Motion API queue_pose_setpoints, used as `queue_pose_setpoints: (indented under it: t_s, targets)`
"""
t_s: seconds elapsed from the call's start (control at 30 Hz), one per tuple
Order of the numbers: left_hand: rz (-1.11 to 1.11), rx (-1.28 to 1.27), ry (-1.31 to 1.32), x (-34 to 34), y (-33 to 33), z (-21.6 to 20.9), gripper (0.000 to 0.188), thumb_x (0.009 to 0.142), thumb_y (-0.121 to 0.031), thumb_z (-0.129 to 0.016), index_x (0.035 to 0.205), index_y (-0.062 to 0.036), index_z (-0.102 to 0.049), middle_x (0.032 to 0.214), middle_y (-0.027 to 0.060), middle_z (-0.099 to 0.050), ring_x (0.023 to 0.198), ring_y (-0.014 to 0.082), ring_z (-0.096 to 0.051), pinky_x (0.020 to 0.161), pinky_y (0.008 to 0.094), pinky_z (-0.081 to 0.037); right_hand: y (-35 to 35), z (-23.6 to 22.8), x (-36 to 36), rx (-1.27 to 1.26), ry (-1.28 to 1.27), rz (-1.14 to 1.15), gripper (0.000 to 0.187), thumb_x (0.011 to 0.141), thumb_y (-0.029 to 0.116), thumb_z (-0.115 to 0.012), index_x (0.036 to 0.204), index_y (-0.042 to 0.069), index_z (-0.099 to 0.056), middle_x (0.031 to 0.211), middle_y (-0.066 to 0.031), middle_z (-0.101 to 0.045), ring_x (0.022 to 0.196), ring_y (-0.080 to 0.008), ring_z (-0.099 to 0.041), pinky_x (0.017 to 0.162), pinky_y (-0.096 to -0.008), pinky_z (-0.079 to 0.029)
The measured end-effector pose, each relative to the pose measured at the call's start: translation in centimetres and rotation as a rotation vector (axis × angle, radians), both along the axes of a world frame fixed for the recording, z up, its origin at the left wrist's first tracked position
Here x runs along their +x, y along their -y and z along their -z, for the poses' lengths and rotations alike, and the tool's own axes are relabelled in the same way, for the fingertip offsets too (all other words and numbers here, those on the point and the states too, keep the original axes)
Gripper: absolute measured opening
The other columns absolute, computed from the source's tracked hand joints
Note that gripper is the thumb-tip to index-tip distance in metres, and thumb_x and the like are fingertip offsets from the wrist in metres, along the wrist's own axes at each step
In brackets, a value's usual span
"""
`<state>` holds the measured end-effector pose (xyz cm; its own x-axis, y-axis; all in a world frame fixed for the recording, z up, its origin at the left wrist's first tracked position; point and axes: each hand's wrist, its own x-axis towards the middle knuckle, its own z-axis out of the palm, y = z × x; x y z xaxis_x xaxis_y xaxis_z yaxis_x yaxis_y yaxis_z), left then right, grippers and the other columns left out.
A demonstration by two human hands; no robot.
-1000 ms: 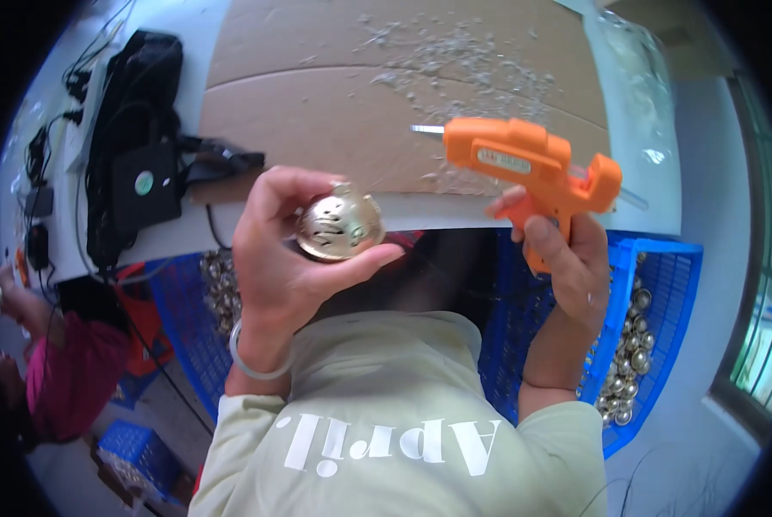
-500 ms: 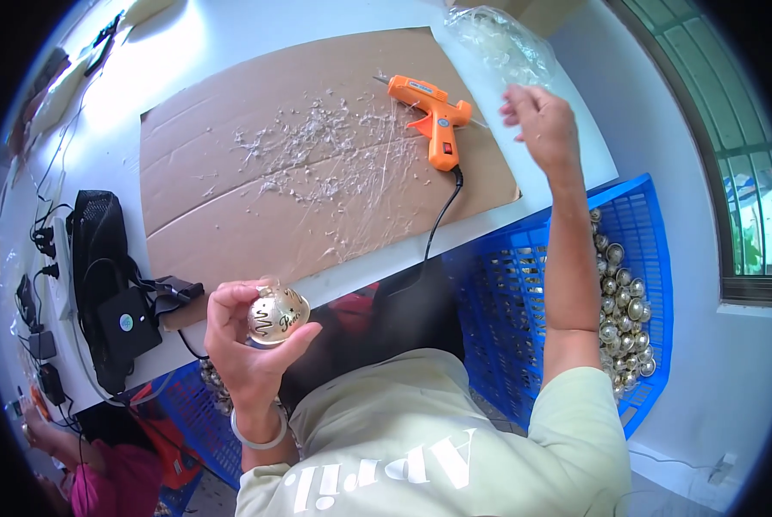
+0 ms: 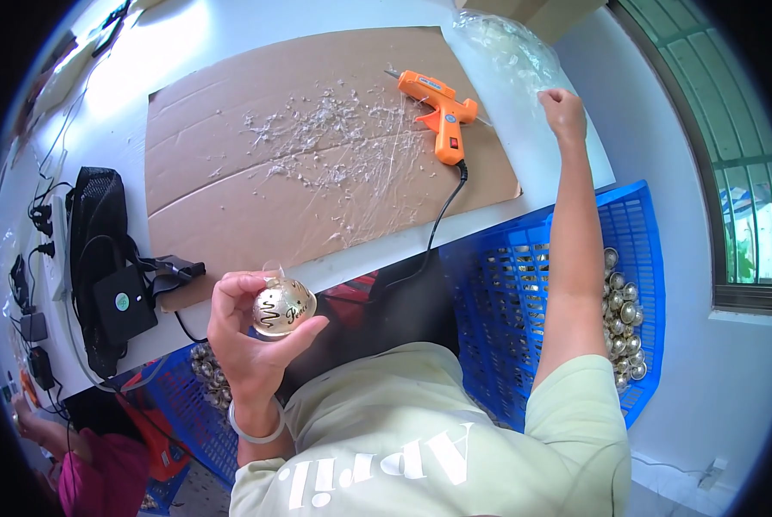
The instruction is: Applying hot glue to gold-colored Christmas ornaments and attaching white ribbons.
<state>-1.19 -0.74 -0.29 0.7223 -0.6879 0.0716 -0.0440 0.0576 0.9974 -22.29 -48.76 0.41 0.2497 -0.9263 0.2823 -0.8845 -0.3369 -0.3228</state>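
Note:
My left hand [image 3: 252, 323] grips a shiny gold bauble [image 3: 283, 307] with dark squiggles and lettering, held just off the table's near edge. A small clear loop stands up from the bauble's top. Stretched out to the far right, my right hand [image 3: 565, 114] has its fingers pinched together at the edge of a clear plastic bag [image 3: 511, 56]. What those fingertips hold, if anything, is too small to tell. An orange hot glue gun [image 3: 442, 116] lies on a cardboard sheet [image 3: 205, 189], left of my right hand.
Clear glue scraps [image 3: 334, 125] litter the cardboard. A black cord [image 3: 438, 215] runs from the glue gun over the table edge. Blue crates [image 3: 498, 310] of gold baubles [image 3: 625, 314] stand at both sides. Black cases and adapters [image 3: 120, 310] lie left; another person's arm [image 3: 45, 431] is lower left.
My right hand has moved slightly right, and its fingers have closed from a looser, spread pose. The left hand still holds the bauble, turned slightly. The whole view has shifted a little.

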Motion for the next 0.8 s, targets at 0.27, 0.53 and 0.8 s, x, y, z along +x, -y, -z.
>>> queue_pose_setpoints:
  t_s: [0.27,0.53,0.8]
  targets:
    - [0.01,0.022,0.025,0.2,0.1,0.3,0.063,0.056,-0.007,-0.091,0.104,-0.0038,-0.051,0.1,0.0056,-0.059,0.089,0.012,-0.061,0.08,0.0232,-0.051,-8.7,-4.2,1.2,0.217,0.859,-0.247,0.022,0.085,0.016,-0.071,0.099,0.0,-0.066,0.089,-0.0078,-0.07,0.074,-0.0115,-0.063,0.063,-0.0229,-0.048]
    - [0.006,0.012,0.055,0.3,0.3,0.3,0.065,0.055,-0.01,-0.093,0.104,-0.0031,-0.051,0.099,0.0061,-0.06,0.089,0.0117,-0.061,0.08,0.0233,-0.051,-21.2,-4.0,6.0,0.618,0.941,-0.635,0.036,0.082,0.004,-0.071,0.116,-0.006,-0.059,0.091,-0.0086,-0.067,0.076,-0.0102,-0.06,0.065,-0.0205,-0.047]
    - [0.013,-0.106,-0.091,0.5,-0.5,-0.3,0.065,0.057,-0.009,-0.092,0.106,-0.0017,-0.05,0.102,0.0089,-0.061,0.094,0.0125,-0.062,0.085,0.0252,-0.052,-30.5,-0.3,10.0,0.695,0.653,-0.862,0.053,0.082,-0.002,-0.069,0.131,0.0,-0.051,0.089,-0.0044,-0.062,0.079,-0.0094,-0.059,0.072,-0.0223,-0.049]
